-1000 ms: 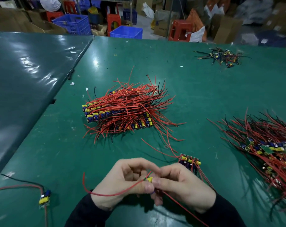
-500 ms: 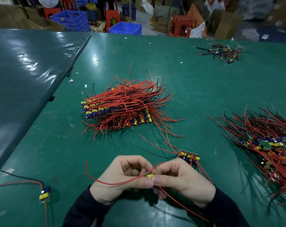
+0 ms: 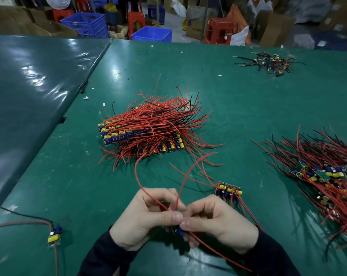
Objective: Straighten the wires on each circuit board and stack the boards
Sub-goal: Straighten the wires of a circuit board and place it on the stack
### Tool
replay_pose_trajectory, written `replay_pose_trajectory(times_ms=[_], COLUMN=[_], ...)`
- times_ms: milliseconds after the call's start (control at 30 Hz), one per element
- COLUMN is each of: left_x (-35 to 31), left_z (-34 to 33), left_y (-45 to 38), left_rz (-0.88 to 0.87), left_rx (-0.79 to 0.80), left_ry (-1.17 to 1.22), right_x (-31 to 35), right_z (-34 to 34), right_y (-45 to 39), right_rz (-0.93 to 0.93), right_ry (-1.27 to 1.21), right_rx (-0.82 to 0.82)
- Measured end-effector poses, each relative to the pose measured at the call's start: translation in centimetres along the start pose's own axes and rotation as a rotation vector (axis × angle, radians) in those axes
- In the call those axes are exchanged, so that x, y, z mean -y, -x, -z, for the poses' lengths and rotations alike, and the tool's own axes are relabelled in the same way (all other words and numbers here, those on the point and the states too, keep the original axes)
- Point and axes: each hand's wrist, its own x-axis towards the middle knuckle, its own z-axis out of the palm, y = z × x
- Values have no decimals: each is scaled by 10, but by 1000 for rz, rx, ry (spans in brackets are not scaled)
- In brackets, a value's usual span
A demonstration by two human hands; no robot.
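My left hand [image 3: 148, 214] and my right hand [image 3: 216, 222] meet thumb to thumb at the near edge and together pinch one small circuit board [image 3: 179, 232], mostly hidden between the fingers. Its red wires [image 3: 137, 176] rise from the hands and arc up toward the far side; another red wire trails down to the right. Behind the hands lies a stack of boards [image 3: 146, 134] with red and black wires fanned over it. A short row of boards [image 3: 228, 191] lies just right of my hands. A tangled heap of boards [image 3: 323, 172] lies at the right.
A single board [image 3: 54, 237] with red and black leads lies at the near left. A small pile of boards and dark wires [image 3: 270, 62] sits at the far right of the green table [image 3: 238, 106]. Blue crates, red stools and cartons stand beyond the table.
The red wire that curved out to the left of my hands now stands up and arcs away from me. Both hands have stayed together on the board.
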Motion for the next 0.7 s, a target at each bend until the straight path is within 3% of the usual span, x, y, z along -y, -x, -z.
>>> replay_pose_trajectory(times_ms=[233,567,700], left_x=[0,1,5], left_z=[2,3,0], left_y=[-2,-5,-6], left_rz=[-66,-71,-38], left_rx=[-166,-308,-358], left_ry=[74,-202,-201], right_x=[-3,-10,-16], right_z=[2,-1,1], right_y=[-1,-5,-6], right_rz=[72,74,161], right_ry=[6,31,259], right_rx=[-60,-211,-341])
